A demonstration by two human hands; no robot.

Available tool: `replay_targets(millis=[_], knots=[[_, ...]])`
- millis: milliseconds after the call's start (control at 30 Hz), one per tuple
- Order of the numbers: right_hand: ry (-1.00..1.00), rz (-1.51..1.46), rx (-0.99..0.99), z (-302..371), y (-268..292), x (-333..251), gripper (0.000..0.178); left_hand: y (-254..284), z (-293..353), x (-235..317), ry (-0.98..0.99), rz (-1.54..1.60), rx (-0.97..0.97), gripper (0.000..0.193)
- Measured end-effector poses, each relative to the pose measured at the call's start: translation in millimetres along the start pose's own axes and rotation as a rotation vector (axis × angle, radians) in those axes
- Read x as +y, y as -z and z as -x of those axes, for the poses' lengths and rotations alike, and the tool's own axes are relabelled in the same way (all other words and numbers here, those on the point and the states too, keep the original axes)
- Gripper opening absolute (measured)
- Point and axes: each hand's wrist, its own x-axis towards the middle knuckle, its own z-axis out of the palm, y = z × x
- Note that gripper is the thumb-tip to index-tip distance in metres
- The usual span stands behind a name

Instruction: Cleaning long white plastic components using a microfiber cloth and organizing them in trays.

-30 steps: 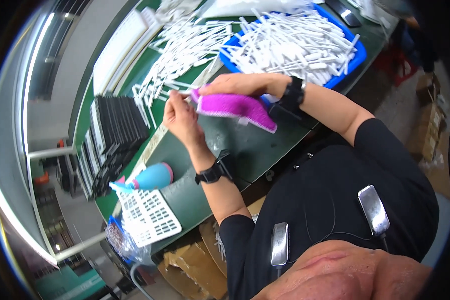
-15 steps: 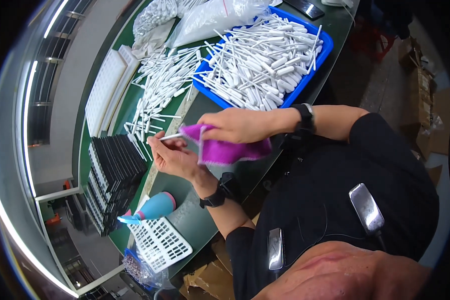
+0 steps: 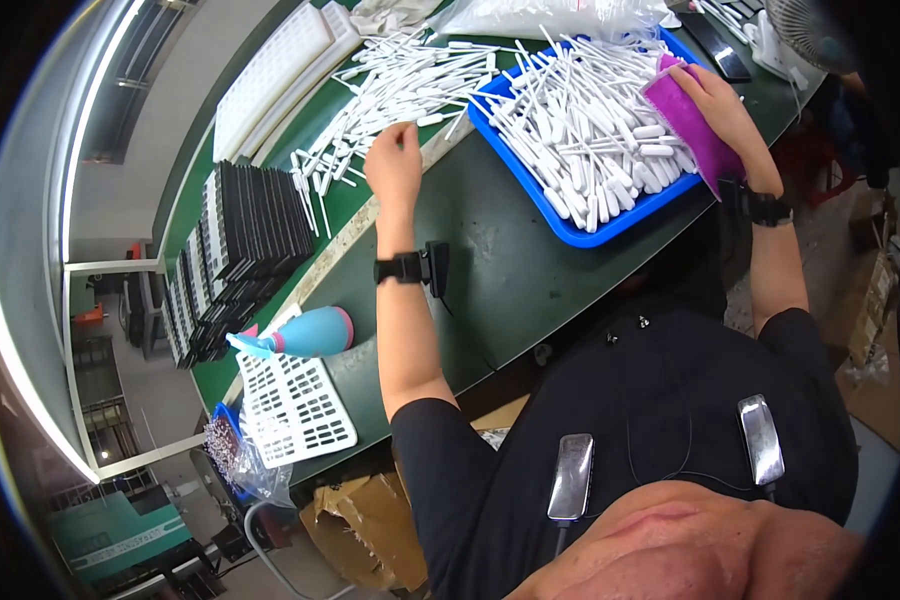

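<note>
My right hand (image 3: 715, 105) grips a purple cloth (image 3: 692, 125) with a pale stitched edge, over the right side of a blue tray (image 3: 580, 238). Heaped in that tray are many white plastic sticks (image 3: 610, 140), each with a thin stem and a thicker end. My left hand (image 3: 394, 168) hovers by the near edge of a loose pile of the same white sticks (image 3: 410, 85) on the green table. Its fingers are curled closed, and whatever they hold, if anything, is hidden.
Stacked black trays (image 3: 255, 225) stand at the left, with white perforated boards (image 3: 270, 75) behind them. Nearer lie a blue spray bottle (image 3: 315, 333) and a white slotted basket (image 3: 295, 405). A plastic bag (image 3: 540, 15), a phone (image 3: 715, 45) and a small fan (image 3: 805, 30) are at the back.
My hands have parted. The right hand, still with the purple cloth, has gone right to the blue tray; the left has moved forward to the loose pile, and its white stick no longer shows.
</note>
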Motion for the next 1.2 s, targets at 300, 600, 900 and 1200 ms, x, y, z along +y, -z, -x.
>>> replay_targets(millis=[300,600,900,1200], knots=[[-0.246,-0.148,0.029,-6,13,-8,0.040,-35,-30,-7,-0.403,-0.613,-0.116,0.020],[-0.058,-1.437,-0.509,3,-13,-66,0.032,-4,4,-32,-0.066,-0.060,-0.020,0.029],[-0.160,-2.091,-1.028,-52,-102,-138,0.024,6,78,2,0.390,1.242,0.084,0.024],[-0.428,-2.122,-0.750,-55,-175,-121,0.040,2,90,4,0.438,1.275,0.124,0.026]])
